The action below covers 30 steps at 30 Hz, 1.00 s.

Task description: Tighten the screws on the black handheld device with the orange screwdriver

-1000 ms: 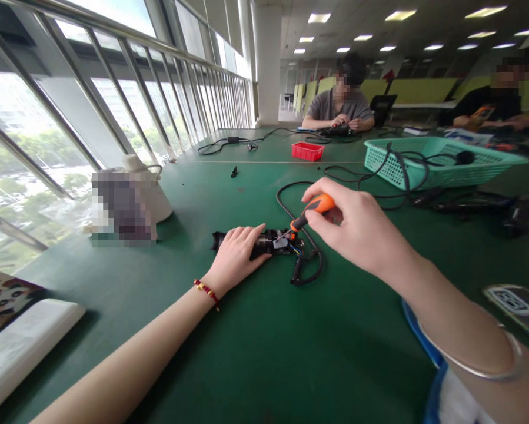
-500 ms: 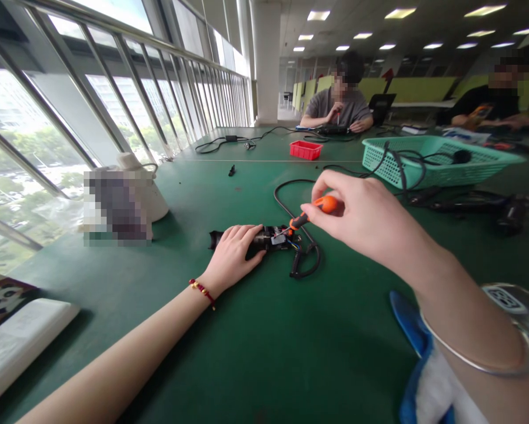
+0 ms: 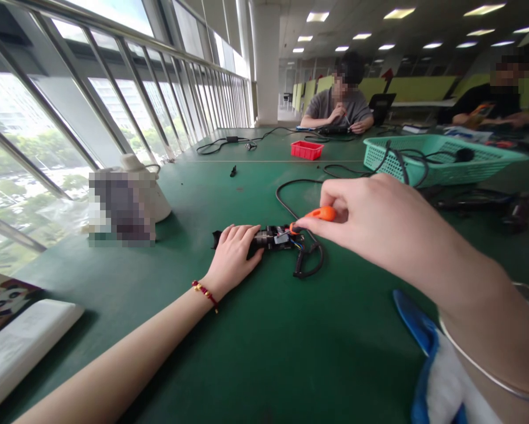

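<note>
A black, tube-shaped electrical device (image 3: 270,237) lies on the green table, its inner parts and thin coloured wires exposed at the right end. Over its left part is my left hand (image 3: 235,253), fingers curled round the body and holding it down. My right hand (image 3: 361,215) pinches an orange and black screwdriver (image 3: 320,214) by its handle. The screwdriver slants down to the left, its tip at the exposed end of the device; exact contact is too small to tell. A black cord (image 3: 319,265) with a coiled part loops beside that end.
A green basket (image 3: 445,168) with cables stands at back right, a small red bin (image 3: 306,149) further back. On the left are a white jug (image 3: 160,197) and a white block (image 3: 35,335). A blue and white cloth item (image 3: 441,359) lies front right. Two people sit across.
My right hand has dropped slightly and the screwdriver is tilted flatter, with the fingers covering more of its handle. My left hand stays on the device.
</note>
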Each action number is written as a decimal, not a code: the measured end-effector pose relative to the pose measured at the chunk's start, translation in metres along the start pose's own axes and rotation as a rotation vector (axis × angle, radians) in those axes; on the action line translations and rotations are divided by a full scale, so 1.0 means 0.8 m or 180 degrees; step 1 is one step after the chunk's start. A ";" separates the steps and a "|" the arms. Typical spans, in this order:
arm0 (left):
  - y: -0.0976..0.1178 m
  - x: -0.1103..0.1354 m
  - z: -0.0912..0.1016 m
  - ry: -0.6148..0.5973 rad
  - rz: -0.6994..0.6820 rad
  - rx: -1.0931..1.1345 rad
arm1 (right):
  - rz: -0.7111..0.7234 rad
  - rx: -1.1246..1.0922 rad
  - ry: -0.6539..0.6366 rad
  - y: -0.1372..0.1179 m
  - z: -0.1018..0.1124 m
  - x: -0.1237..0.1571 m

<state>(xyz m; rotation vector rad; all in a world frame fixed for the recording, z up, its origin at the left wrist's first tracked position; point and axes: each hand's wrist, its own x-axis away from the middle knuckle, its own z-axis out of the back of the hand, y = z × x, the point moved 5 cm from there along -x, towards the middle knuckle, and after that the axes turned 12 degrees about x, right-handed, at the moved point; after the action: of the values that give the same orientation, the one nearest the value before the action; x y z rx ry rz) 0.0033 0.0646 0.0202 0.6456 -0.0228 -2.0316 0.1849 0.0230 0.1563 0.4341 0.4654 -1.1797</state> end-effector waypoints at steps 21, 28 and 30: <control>-0.004 -0.003 -0.002 -0.0191 -0.0149 0.0508 | -0.0280 -0.1194 0.0500 0.002 -0.019 0.052; -0.001 -0.002 0.000 -0.0162 -0.0184 0.0531 | -0.0677 -0.1076 0.0653 0.013 -0.028 0.065; -0.001 -0.002 0.000 -0.0158 -0.0183 0.0532 | -0.0722 -0.1101 0.0456 0.017 -0.028 0.053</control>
<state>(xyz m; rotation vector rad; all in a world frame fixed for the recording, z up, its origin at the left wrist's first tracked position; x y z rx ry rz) 0.0031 0.0664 0.0206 0.7066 -0.2076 -2.1163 0.2078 0.0071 0.1151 0.1690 0.8448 -1.2598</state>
